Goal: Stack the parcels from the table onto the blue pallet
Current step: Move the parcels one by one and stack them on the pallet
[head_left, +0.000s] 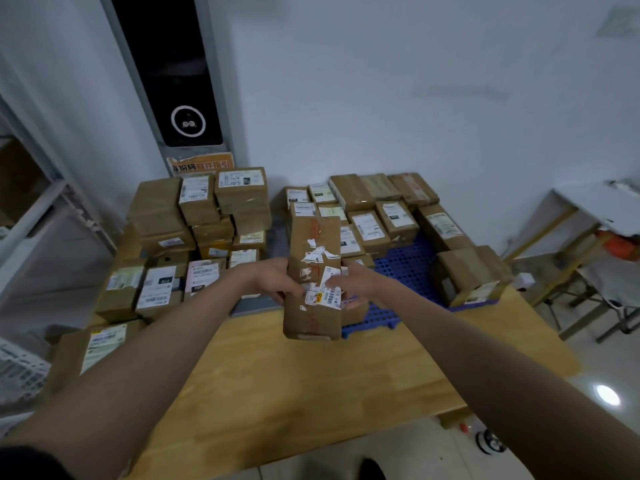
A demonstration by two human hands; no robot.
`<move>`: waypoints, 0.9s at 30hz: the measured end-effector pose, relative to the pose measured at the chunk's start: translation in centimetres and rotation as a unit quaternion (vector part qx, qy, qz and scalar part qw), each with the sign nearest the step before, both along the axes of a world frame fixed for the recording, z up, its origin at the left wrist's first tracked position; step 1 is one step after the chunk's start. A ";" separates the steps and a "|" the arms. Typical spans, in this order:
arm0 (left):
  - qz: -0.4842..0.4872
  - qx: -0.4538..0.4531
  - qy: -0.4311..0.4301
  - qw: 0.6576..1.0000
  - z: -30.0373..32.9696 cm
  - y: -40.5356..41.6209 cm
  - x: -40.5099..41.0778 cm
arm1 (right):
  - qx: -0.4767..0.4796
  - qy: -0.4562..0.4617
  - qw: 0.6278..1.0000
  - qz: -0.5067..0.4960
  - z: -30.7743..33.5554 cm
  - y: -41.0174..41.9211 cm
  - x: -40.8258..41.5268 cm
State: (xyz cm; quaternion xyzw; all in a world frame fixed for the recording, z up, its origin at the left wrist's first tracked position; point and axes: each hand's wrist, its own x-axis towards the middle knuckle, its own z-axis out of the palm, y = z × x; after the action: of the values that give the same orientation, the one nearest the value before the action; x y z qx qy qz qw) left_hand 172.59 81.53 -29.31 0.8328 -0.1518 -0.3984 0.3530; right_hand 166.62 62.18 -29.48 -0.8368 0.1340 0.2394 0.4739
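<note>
Above the middle of the worktop [311, 368], in the head view, you hold one long parcel [313, 271] in the air with both hands. Your left hand [273, 277] curls round its left edge and your right hand [353, 282] pinches its right edge at the white label, so each grip is closed on the parcel near its lower half. The parcel's long axis runs near to far, tilted up toward you, and its far end points at the pallet [405, 265]. The pallet lies just right of and beyond your grip, so your right hand is the nearer one to it. Bare blue grid shows near the pallet's middle, between the far rows of parcels and a lone box [464, 275] at its right.

The parcel hides the pallet's near left corner and whatever lies under it. Your fingertips behind the parcel are out of sight. The stack [194, 237] on the left is blurred, and its labels can't be read.
</note>
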 end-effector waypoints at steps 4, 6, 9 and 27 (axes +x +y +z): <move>-0.010 -0.016 0.004 1.000 -0.2 -4.6 0.9 | 0.036 0.000 0.998 -0.051 -0.2 -4.9 -0.2; -0.011 -0.013 0.008 1.000 -0.5 -7.3 1.3 | 0.045 0.000 0.997 -0.063 -0.6 -7.9 -0.1; -0.011 -0.013 0.011 1.000 -0.9 -12.1 1.4 | 0.047 0.005 0.996 -0.080 -1.9 -12.8 0.7; 0.125 0.160 -0.077 0.976 -5.7 -22.6 3.0 | -0.133 -0.096 0.974 0.156 -7.2 -27.3 8.7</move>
State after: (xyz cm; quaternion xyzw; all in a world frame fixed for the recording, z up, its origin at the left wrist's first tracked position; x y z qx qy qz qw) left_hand 175.59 58.91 -35.02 0.9190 -0.0071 -0.3053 0.2493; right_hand 175.35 34.92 -36.67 -0.9219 -0.0132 0.2091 0.3259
